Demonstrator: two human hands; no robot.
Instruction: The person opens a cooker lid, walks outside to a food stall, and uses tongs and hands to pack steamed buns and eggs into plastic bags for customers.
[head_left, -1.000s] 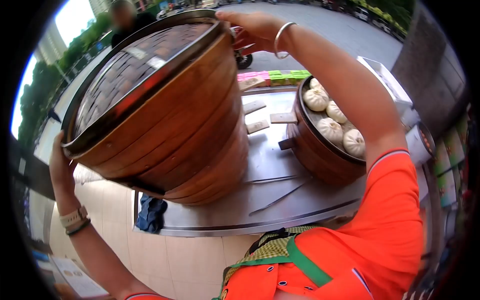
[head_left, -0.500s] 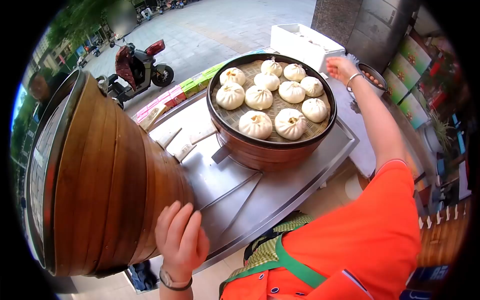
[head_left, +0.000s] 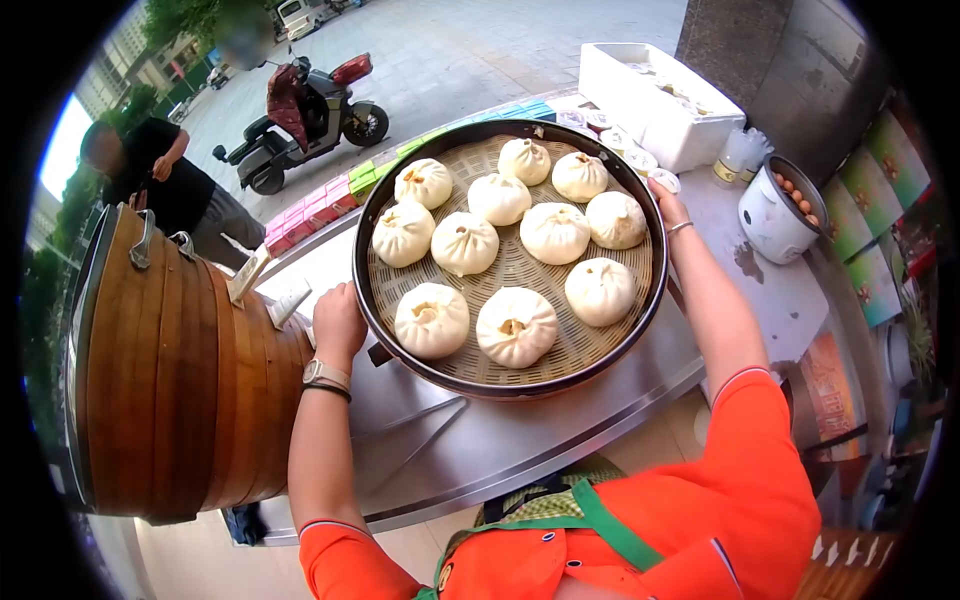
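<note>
A round bamboo steamer tray (head_left: 480,376) with a dark rim holds several white buns (head_left: 555,233) on a woven base. My left hand (head_left: 340,322) is closed at its left side, by a wooden handle. At the right rim, my right hand (head_left: 668,207) grips the steamer, its fingers partly hidden behind the edge. The tall stack of wooden steamers (head_left: 190,370) stands on the left, apart from both hands. Metal tongs (head_left: 425,435) lie on the steel table (head_left: 480,460) just below the tray.
Pink and green packets (head_left: 310,212) line the table's far edge. A white foam box (head_left: 660,105) and a pot of eggs (head_left: 780,215) are at the right. Across the table, a person in black (head_left: 165,190) stands near a parked scooter (head_left: 305,120).
Both hands have moved to the bun steamer and taken hold of it; earlier they held the tall stack, then were free. The bun steamer now appears nearer and larger.
</note>
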